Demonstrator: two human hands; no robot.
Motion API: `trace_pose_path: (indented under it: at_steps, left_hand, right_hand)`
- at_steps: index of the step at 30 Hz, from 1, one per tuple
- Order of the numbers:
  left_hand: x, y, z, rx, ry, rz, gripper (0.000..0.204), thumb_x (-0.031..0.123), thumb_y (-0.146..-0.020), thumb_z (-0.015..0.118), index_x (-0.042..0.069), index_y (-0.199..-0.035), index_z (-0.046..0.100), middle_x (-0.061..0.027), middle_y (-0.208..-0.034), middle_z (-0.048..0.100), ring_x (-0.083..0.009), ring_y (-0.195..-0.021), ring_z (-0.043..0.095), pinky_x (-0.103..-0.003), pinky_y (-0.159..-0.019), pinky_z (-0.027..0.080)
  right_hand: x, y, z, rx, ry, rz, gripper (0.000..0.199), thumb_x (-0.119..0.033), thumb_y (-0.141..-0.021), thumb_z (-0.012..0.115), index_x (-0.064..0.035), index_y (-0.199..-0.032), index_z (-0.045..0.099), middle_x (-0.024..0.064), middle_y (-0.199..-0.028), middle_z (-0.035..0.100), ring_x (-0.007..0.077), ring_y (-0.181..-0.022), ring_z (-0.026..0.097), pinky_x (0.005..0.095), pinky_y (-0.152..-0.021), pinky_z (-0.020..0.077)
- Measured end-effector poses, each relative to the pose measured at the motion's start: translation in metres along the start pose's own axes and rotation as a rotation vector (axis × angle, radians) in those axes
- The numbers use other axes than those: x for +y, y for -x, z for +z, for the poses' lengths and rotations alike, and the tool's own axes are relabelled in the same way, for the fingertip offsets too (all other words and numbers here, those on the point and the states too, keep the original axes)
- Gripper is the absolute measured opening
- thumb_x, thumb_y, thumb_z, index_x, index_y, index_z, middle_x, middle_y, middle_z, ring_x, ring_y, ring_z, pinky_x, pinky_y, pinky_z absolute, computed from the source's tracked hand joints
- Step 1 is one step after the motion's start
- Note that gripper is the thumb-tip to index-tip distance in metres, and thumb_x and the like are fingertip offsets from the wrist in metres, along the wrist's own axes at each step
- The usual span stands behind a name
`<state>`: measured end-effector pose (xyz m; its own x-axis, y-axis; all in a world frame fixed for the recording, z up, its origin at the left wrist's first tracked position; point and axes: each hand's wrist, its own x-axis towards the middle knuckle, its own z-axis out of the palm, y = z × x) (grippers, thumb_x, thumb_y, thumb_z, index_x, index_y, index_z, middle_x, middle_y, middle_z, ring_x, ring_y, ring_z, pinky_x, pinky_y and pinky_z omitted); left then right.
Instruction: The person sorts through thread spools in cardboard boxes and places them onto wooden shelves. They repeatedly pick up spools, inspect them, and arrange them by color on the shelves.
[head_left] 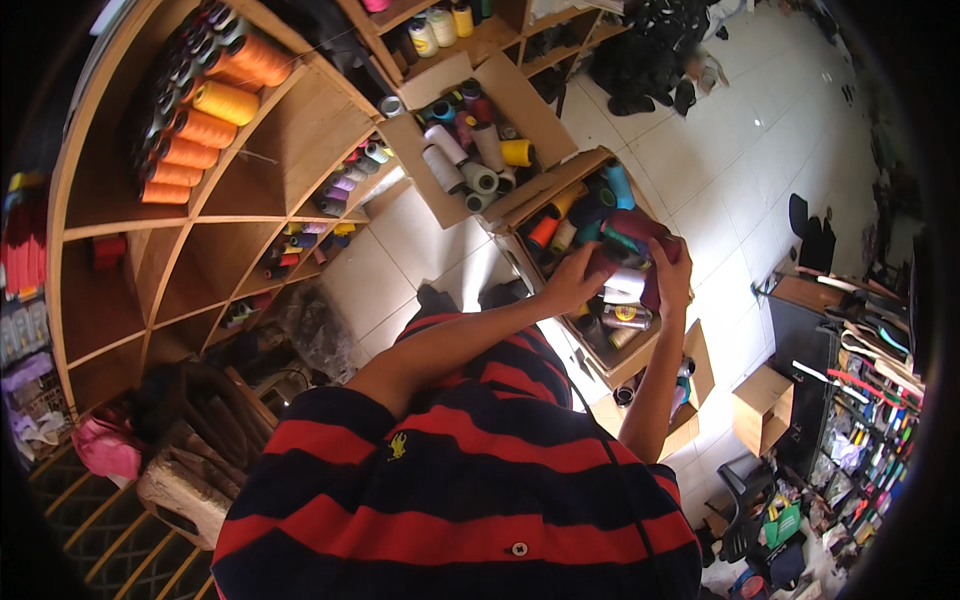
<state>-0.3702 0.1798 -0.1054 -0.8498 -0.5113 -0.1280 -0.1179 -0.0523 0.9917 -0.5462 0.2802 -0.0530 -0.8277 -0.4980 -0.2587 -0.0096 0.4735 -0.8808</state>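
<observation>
My left hand (pixel 575 280) and my right hand (pixel 670 270) reach down into an open cardboard box (pixel 640 362) full of thread cones on the tiled floor. Both hands close on dark maroon thread cones (pixel 632 228) at the top of the pile; the left grips one at its left end, the right holds one from the right side. Orange, teal, white and dark cones (pixel 560 225) lie around them in the box. My red-and-navy striped shirt fills the lower middle of the view.
A second open cardboard box (pixel 520 105) with white, yellow and pink cones sits beyond. A wooden shelf unit (pixel 200 220) at left holds orange cones (pixel 205 125) and small spools. Smaller cartons (pixel 762 405) and a rack of tools (pixel 860 400) stand at right.
</observation>
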Motion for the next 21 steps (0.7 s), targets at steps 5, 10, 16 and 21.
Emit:
trace_pose_path:
  at_steps: [5,10,16,21]
  left_hand:
    - [-0.001,0.01,-0.071,0.124,0.495,-0.199,0.038,0.023,-0.09,0.052,0.002,-0.122,0.05,-0.0123,-0.096,0.061,-0.0225,-0.087,0.058,-0.034,-0.08,0.045]
    - [0.041,0.051,-0.17,0.168,0.456,-0.19,0.036,0.034,-0.095,0.057,0.005,-0.115,0.056,-0.0034,-0.086,0.062,-0.0086,-0.065,0.056,-0.024,-0.057,0.045]
    - [0.054,0.111,-0.268,-0.056,0.543,-0.207,0.049,0.039,-0.09,0.059,0.003,-0.123,0.056,-0.007,-0.103,0.064,-0.0129,-0.088,0.061,-0.025,-0.076,0.048]
    - [0.047,0.187,-0.332,-0.134,0.772,-0.156,0.055,0.041,-0.085,0.06,0.002,-0.123,0.055,-0.0113,-0.114,0.063,-0.0186,-0.1,0.062,-0.031,-0.09,0.049]
  right_hand:
    - [-0.046,0.04,0.009,-0.056,-0.065,0.001,0.031,-0.017,-0.085,0.071,-0.0032,-0.109,0.057,0.0047,-0.075,0.059,0.0101,-0.052,0.056,0.024,-0.046,0.0453]
    - [-0.106,0.075,0.056,-0.342,-0.018,-0.086,0.03,-0.01,-0.085,0.071,-0.0054,-0.109,0.055,0.0025,-0.072,0.059,0.0091,-0.054,0.057,0.0231,-0.047,0.0448]
    - [-0.188,0.118,0.153,-0.867,0.034,-0.097,0.028,-0.01,-0.083,0.073,-0.0056,-0.105,0.057,0.0024,-0.079,0.062,0.0074,-0.059,0.056,0.0235,-0.054,0.0459]
    - [-0.219,0.141,0.253,-1.126,0.17,-0.337,0.034,-0.014,-0.081,0.075,-0.0062,-0.109,0.057,0.0015,-0.083,0.059,0.0072,-0.066,0.055,0.0232,-0.058,0.0455]
